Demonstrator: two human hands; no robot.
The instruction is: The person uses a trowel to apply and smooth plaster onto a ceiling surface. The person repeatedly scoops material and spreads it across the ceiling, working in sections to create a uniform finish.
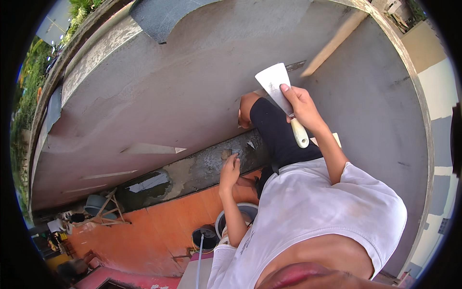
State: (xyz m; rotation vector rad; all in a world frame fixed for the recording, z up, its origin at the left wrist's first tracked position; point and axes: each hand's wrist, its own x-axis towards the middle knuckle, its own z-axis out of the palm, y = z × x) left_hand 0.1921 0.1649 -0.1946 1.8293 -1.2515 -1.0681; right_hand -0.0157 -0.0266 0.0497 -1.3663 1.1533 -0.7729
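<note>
In my right hand (304,110) is a putty knife (274,83) with a broad whitish blade and a pale handle. My thumb presses on the blade's face near its base, and the handle (300,134) points down below the palm. Grey smudges mark the blade. It is held up before the grey plastered wall (192,82), above my bent leg in dark shorts (274,123). My left hand (229,169) hangs lower, over the wet grey strip (202,164) along the wall's foot. Its fingers are loosely bent and apart from the thumb, with nothing visible held.
An orange floor (159,221) borders the wet strip. Beside my left arm stand a black bucket (206,236) with a pale hose and a grey basin (245,210). A wooden frame (109,212) stands farther left. Another grey wall (370,111) rises on my right.
</note>
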